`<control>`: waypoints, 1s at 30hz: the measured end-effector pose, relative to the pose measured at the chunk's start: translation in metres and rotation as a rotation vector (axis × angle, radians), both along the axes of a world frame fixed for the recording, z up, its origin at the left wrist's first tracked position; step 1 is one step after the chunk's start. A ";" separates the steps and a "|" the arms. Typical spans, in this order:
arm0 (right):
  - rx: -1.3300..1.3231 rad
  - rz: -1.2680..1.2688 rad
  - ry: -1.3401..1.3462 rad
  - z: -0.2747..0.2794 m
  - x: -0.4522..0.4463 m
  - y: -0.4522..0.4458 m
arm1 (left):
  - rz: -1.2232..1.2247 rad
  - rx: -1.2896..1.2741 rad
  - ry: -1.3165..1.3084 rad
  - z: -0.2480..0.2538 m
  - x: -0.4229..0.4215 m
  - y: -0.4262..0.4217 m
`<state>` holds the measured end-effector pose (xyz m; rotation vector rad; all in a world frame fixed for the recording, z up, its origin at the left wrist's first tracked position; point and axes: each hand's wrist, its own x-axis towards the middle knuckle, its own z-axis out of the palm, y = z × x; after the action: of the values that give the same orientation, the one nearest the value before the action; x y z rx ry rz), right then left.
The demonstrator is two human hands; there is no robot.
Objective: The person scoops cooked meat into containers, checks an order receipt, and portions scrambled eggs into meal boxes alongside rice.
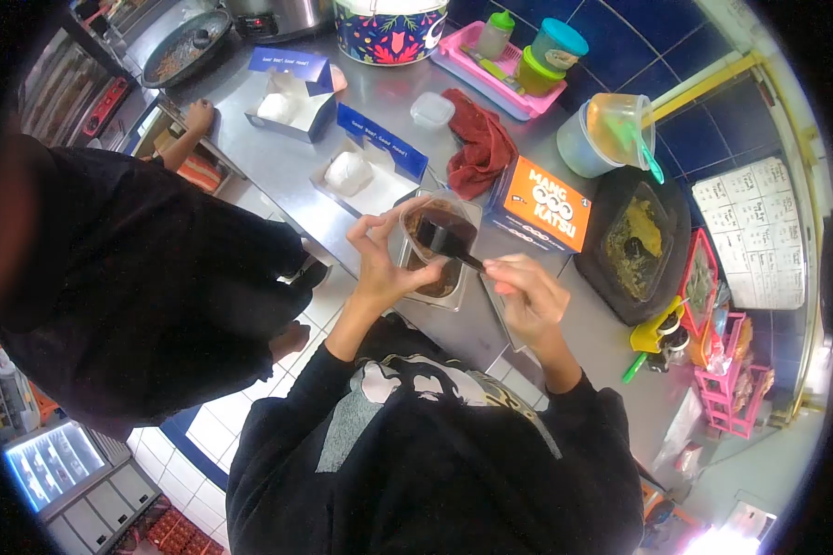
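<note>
My left hand [386,265] grips a round clear tub [473,211] with dark brown contents, tilted over a metal container [454,295] that also holds something brown. Between the fingers of my right hand [528,294] is the handle of a black brush or spatula [449,244], its broad head inside the tub. Just beyond my left hand, an open blue and white box [377,195] contains a white wrapped item [348,173]. A second open box [317,117] with a similar white item [279,108] stands farther back. The orange box [551,199] lies right of the tub.
A person in black [148,287] stands close on the left, one hand [200,116] at the counter edge. A red cloth [479,146], a pink tray [463,57], a bucket [578,143] and a black basin [594,268] occupy the counter's back and right.
</note>
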<state>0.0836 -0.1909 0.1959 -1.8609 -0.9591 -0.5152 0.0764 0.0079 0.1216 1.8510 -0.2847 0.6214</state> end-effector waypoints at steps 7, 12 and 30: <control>0.097 -0.062 0.076 0.002 -0.001 0.005 | -0.041 -0.069 0.017 0.005 -0.004 0.004; 0.121 -0.104 0.101 0.000 0.003 0.013 | -0.053 -0.038 -0.040 -0.014 -0.002 0.009; 1.040 -0.368 0.868 -0.041 0.024 -0.013 | 0.377 0.034 0.181 -0.103 0.057 0.063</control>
<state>0.1077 -0.2036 0.1549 -1.0649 0.2509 -0.2635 0.1331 0.0708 0.0183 1.9952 0.1800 0.6995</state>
